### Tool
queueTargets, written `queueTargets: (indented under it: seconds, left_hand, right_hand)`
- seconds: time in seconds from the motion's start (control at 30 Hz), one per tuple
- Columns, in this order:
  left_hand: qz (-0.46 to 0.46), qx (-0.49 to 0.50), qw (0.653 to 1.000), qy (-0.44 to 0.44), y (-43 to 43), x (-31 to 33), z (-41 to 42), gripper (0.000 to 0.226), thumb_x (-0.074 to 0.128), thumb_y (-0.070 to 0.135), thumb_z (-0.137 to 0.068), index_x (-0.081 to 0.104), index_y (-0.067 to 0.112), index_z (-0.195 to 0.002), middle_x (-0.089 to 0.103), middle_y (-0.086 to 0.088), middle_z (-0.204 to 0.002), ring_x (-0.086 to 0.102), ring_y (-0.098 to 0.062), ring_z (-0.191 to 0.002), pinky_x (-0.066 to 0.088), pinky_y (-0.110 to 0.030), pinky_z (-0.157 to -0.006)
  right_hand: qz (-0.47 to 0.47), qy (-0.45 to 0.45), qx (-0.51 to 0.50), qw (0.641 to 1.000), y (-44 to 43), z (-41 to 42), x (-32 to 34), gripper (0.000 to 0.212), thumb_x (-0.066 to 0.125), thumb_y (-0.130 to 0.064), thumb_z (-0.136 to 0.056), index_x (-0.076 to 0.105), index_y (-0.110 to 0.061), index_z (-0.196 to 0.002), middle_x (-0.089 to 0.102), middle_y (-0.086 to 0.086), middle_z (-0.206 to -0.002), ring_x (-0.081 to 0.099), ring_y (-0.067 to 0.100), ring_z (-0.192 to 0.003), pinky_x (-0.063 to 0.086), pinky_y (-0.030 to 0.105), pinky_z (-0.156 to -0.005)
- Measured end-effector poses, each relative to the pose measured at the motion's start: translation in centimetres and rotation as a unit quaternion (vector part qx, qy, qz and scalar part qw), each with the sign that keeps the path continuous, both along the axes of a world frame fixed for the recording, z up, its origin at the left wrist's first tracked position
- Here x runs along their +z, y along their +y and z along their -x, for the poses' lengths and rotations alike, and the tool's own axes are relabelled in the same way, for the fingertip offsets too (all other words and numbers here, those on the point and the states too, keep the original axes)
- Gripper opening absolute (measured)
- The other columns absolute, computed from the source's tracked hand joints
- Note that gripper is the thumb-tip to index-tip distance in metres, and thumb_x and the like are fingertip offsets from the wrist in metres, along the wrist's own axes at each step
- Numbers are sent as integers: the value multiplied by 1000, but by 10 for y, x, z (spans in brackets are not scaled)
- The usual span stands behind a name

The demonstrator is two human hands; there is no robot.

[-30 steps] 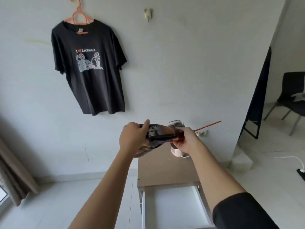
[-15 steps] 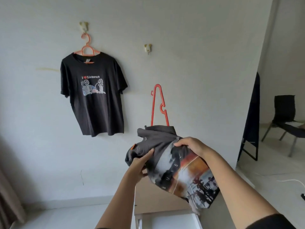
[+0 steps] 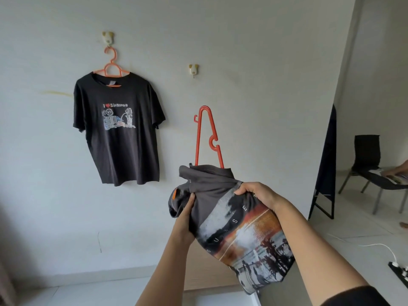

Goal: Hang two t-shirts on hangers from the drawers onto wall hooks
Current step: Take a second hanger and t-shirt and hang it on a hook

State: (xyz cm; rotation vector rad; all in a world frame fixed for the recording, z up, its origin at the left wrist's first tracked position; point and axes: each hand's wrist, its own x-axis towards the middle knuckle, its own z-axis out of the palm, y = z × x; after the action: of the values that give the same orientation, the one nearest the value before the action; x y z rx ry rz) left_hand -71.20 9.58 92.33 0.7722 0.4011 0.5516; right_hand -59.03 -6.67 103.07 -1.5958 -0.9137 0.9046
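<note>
- Two t-shirts are in view. The black Singapore t-shirt (image 3: 119, 138) hangs flat against the wall at far left, on a pale orange hanger (image 3: 112, 68) caught on a bear-shaped wall hook (image 3: 108, 38).
- To the right of that and lower on the wall sits a second bear-shaped hook (image 3: 193, 69).
- The grey sunset-print t-shirt (image 3: 242, 230) is bunched up near me, held between both my hands above the brown drawer unit (image 3: 198, 268).
- A red hanger (image 3: 208, 138) is pushed into its neck opening and stands on end. One shoulder tip points up and its hook faces right partway down. It is below the second hook and apart from it.
- My left hand (image 3: 185, 209) grasps the shirt's left side by the collar, thumb pressed on top of the cloth, fingers hidden under it.
- My right hand (image 3: 257, 193) grasps a fold at the shirt's upper right, fingers curled over the fabric.
- At far right stands a black chair (image 3: 366, 155), with another person's hand (image 3: 397, 171) over its seat. A power strip (image 3: 397, 269) lies on the floor.
</note>
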Motion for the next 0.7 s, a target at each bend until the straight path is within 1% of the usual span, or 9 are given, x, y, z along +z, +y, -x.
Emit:
queueTargets:
  seconds: [0.1,0.2,0.27,0.37,0.47,0.53,0.6,0.63,0.7]
  left_hand:
    - [-19,0,999,49,5,1,2,59,74,51,-71,65,17,-118,70,-9,-115,65,-28,-108,50,-42,-94]
    - [-50,-6,996,73,5,3,5,57,72,52,-72,67,16,-116,71,-9,-112,67,-26,-105,50,-40,-94]
    - [-94,29,993,69,6,5,6,57,74,48,-73,66,12,-116,72,-9,-110,68,-23,-103,51,-38,-93]
    - [-145,121,979,75,3,14,11,38,72,34,-79,66,9,-107,73,-9,-102,69,-22,-96,54,-32,-80]
    - [-199,137,968,64,-1,31,16,15,65,23,-86,67,12,-96,73,-9,-95,68,-23,-90,53,-29,-75]
    - [-228,130,963,62,-2,39,17,13,62,21,-88,67,14,-98,72,-10,-97,67,-22,-89,53,-28,-75]
    - [-241,131,959,63,-3,43,18,13,60,21,-89,67,16,-99,72,-9,-100,67,-22,-91,53,-29,-78]
    - [-243,136,958,64,-3,42,18,12,59,20,-89,66,16,-98,72,-10,-100,66,-24,-93,53,-31,-80]
    - [-224,151,961,60,-3,41,18,13,59,21,-89,66,14,-98,71,-12,-100,66,-27,-94,53,-37,-84]
  right_hand:
    - [-6,-2,3,1000,3,0,-3,48,45,-8,-87,66,-12,-44,62,3,-43,56,12,-34,41,12,-40]
    - [4,-5,-2,1000,3,6,-6,26,52,-14,-80,66,-12,-58,66,5,-54,60,16,-44,47,19,-50]
    - [0,-12,-15,1000,5,6,-7,34,48,-10,-83,62,-15,-52,63,3,-50,57,14,-41,44,19,-48]
    - [7,-29,-31,999,4,7,-4,42,46,-9,-83,61,-17,-45,62,3,-50,56,15,-42,43,23,-51]
    - [23,-40,-28,999,-1,12,-2,43,44,-7,-85,59,-13,-45,60,2,-42,53,12,-33,41,16,-42]
    - [12,-30,-34,999,-4,14,-2,37,44,-7,-87,58,-12,-53,61,0,-43,54,11,-33,40,13,-40]
    - [12,-35,-27,999,-7,15,-3,26,47,-11,-87,60,-12,-65,64,-2,-47,57,9,-38,41,12,-42]
    - [17,-45,-25,999,-8,14,-4,21,50,-14,-87,62,-12,-70,66,-2,-51,60,8,-42,43,12,-45]
    - [20,-62,-40,997,-8,13,-7,13,61,-22,-84,67,-11,-84,71,0,-67,65,11,-58,46,18,-58]
